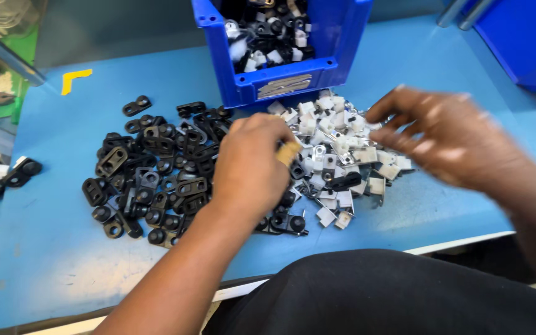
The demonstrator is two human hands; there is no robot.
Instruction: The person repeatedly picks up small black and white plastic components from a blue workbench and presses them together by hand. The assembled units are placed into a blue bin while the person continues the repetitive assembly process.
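Note:
My left hand (252, 164) rests curled over the seam between a heap of black plastic clips (150, 174) and a heap of white and metal clips (336, 142). Its fingers are closed, and whether they hold a part is hidden. My right hand (442, 133) hovers blurred above the right side of the white heap, fingers spread, nothing visible in it. A few black parts (286, 222) lie just below my left hand.
A blue bin (280, 80) holding mixed black and white parts stands behind the heaps. Another blue container (522, 37) sits at the far right. Loose parts (4, 177) lie at the left edge. The blue table's front edge (454, 243) runs near my lap.

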